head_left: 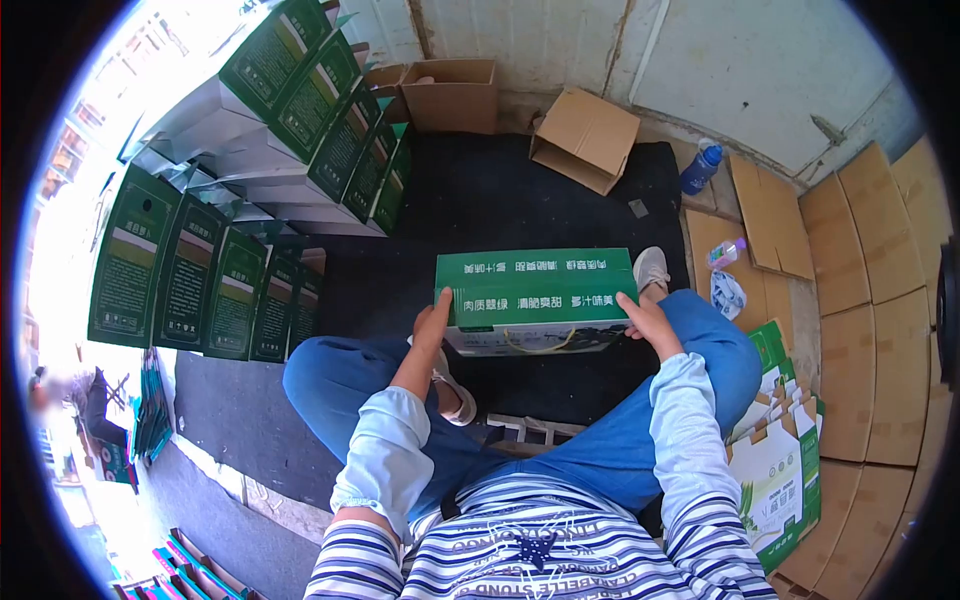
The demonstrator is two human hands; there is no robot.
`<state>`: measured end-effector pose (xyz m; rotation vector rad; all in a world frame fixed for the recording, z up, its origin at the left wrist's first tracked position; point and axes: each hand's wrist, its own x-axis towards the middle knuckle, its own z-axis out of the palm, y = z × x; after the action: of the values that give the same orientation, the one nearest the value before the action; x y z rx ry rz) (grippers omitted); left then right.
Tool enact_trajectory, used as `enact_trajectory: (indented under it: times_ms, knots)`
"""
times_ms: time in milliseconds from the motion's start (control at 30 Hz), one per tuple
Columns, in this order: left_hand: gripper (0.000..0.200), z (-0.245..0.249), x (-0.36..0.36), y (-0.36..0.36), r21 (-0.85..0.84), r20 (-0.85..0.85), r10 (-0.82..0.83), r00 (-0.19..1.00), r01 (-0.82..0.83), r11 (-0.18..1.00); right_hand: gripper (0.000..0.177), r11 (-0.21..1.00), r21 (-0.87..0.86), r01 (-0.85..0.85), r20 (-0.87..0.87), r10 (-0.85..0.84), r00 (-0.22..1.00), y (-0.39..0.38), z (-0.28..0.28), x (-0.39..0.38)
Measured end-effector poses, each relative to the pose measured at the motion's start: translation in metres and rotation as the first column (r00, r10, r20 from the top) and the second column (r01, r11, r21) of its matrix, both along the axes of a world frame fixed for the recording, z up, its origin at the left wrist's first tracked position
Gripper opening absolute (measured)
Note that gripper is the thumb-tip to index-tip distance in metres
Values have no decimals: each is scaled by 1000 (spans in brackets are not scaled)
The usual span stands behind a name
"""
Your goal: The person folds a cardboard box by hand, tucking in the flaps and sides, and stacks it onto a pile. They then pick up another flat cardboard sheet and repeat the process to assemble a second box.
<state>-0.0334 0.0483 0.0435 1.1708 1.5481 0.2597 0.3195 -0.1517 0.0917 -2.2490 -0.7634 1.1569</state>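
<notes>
A green and white printed carton (540, 285) with a yellow cord handle (540, 346) lies between my knees, its closed green top facing up. At its left end my left hand (431, 322) grips the edge, fingers partly hidden behind the side. My right hand (648, 322) holds the opposite end, thumb on the top corner and fingers down along the side. Both hands are closed around the carton's ends.
Stacked green cartons (310, 110) rise at the left, with more in a row (180, 270) below. Brown boxes (850, 300) form a wall at right. Flattened green cartons (785, 470) lean by my right knee. A blue bottle (702, 170) and an open brown box (587, 140) stand ahead.
</notes>
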Motion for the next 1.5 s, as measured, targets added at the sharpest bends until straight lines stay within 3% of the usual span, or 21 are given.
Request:
enact_trajectory:
  times_ms: [67,167,267,433,500,533,567,600,667,733,833,967,1067,1100,1200,1233,1333,1433,1500]
  knots:
    - [81,-18,-3,30,128,-55,-60,997,67,990,70,1000,6,-20,37,20,999,15,8,6]
    - [85,41,21,50,350,-249,-6,968,96,932,78,999,21,38,50,-39,998,44,-2,15]
    - [86,63,37,74,408,-286,-33,958,153,900,84,996,29,80,7,-80,997,75,-16,18]
    - [93,-3,46,113,489,-69,-1,998,35,872,82,983,110,150,8,-152,988,128,-47,24]
    - [95,-40,44,124,529,-82,-92,992,122,840,70,978,141,157,50,-165,985,145,-55,20]
    - [96,-45,43,124,545,-91,-136,986,164,822,67,986,151,72,168,-97,981,145,-75,22]
    - [95,-48,40,126,434,-198,-264,944,326,840,64,988,152,-15,283,-29,959,143,-96,20]
    - [95,-54,40,122,361,-351,-282,893,406,840,61,984,145,-102,393,37,919,138,-114,17]
    - [95,-68,39,98,179,-619,-321,716,527,831,62,987,-20,-161,317,159,935,123,-127,6]
    - [101,-69,36,80,162,-601,-292,743,472,866,64,986,-69,-155,245,167,955,109,-150,-5]
    - [108,-66,39,73,240,-556,-240,796,430,870,65,998,0,-56,77,56,995,106,-181,-1]
    - [105,-63,38,115,108,-549,-395,737,531,840,66,999,37,-38,50,37,998,124,-194,7]
    - [92,-57,27,178,-76,-531,-665,525,752,655,66,993,107,-53,131,39,991,147,-204,6]
    - [79,-46,25,192,-88,-563,-703,434,814,574,67,993,100,-64,106,53,993,157,-202,4]
    - [86,-15,30,211,-218,-681,-704,200,863,456,69,992,113,-56,47,51,998,187,-200,-8]
    - [83,-9,32,208,-172,-739,-656,154,898,404,73,988,142,-67,16,65,998,197,-199,-12]
    - [87,-18,31,202,19,-709,-640,296,915,402,74,977,201,-70,2,71,997,229,-193,-25]
    - [89,-42,27,199,230,-827,-394,400,882,411,75,995,98,-18,-153,33,988,260,-144,-42]
    - [90,-51,22,209,298,-817,-351,458,856,422,73,993,114,-39,-147,55,988,274,-146,-43]
